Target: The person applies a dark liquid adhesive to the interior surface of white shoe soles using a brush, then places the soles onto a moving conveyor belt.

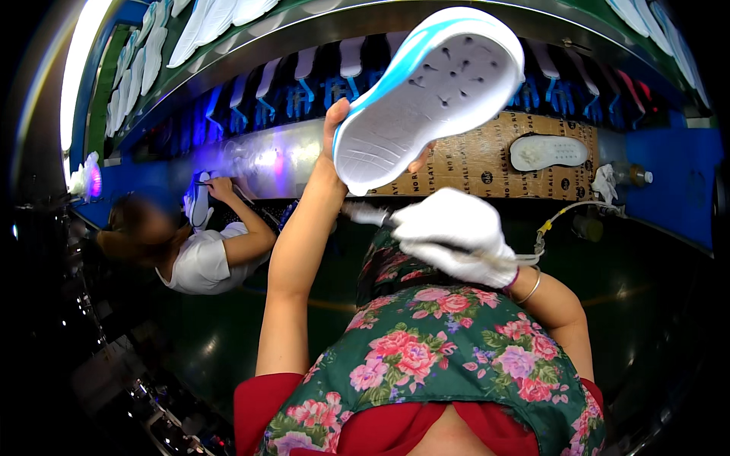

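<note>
My left hand [335,125] is bare and wrapped round the edges of a white shoe sole [411,114] with a light blue sidewall. The sole is held up and tilted, its hollowed inner face toward me, with several small dark marks at the wide end. Below its narrow end is my right hand [452,235], in a white glove. It grips a thin brush [369,214] with a dark handle, blurred by motion; its tip points left, apart from the sole.
Another white sole [549,153] lies on printed cardboard [487,163] covering the bench. A thin tube [566,209] runs near a bottle [640,176] at the right. Blue-strapped holders hang behind the bench. At the left a co-worker [213,247] handles another sole [200,201].
</note>
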A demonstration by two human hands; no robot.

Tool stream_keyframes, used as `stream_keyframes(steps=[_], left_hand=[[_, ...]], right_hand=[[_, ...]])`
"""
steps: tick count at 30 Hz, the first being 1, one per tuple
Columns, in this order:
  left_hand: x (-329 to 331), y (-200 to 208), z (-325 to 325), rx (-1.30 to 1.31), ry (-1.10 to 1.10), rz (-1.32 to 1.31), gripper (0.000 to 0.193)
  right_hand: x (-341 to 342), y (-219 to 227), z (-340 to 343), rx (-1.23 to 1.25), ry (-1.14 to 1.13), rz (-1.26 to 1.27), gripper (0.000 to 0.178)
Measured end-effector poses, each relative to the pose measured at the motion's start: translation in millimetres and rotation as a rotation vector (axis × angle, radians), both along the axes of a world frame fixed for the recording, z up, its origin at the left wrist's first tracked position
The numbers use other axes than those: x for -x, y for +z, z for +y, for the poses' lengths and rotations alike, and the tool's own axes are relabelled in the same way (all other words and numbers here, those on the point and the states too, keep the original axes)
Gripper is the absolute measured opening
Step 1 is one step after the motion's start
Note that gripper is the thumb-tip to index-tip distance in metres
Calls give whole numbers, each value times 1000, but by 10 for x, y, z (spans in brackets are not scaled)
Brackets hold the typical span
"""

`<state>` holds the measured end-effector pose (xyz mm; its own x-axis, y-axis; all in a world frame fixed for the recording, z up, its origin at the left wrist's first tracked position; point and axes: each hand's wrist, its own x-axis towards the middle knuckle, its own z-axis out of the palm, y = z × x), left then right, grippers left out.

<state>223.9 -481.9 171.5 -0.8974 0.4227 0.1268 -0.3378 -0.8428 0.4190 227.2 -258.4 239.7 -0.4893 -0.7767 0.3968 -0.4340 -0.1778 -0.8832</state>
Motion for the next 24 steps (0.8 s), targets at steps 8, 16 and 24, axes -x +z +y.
stream_keyframes(steps=[8, 16, 24], left_hand=[[46, -22, -12, -4, 43, 14, 94], [-67, -40, -2, -58, 138, -168, 95], [-412, -166, 419, 23, 244, -347, 79]], right_hand=[[-36, -83, -46, 3, -78, 9, 23], [55, -89, -3, 8, -170, -413, 18], [669, -18, -10, -60, -521, 416, 27]])
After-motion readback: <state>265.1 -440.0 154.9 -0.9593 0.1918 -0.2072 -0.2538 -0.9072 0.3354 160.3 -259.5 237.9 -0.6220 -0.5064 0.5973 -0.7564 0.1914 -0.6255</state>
